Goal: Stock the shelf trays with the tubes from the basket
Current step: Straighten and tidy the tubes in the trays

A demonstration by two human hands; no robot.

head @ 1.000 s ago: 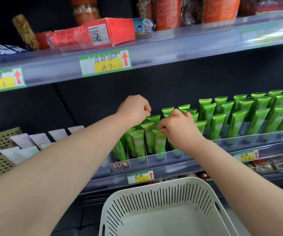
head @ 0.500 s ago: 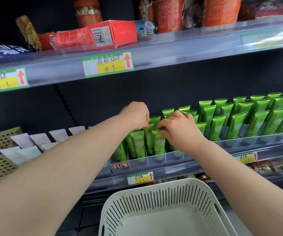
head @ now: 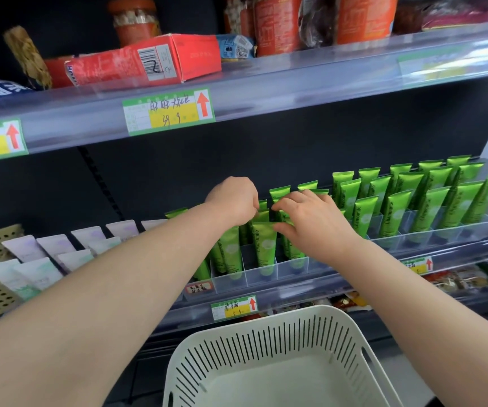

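Your left hand and right hand pinch upright green plastic tubes (crimps up) in the clear tray.

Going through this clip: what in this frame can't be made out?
Head view:
- Left hand fingertips: behind its own knuckles, so its hold on the green tubes is unclear.
- Basket near half: cut off by the bottom edge.
- Lower price tag writing: too small.

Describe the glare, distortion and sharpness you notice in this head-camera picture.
Head view: glare whitens the clear plastic upper shelf edge at right, washing out a price label; the wide-angle lens bows it; lettering on green plastic tubes reads sharp.
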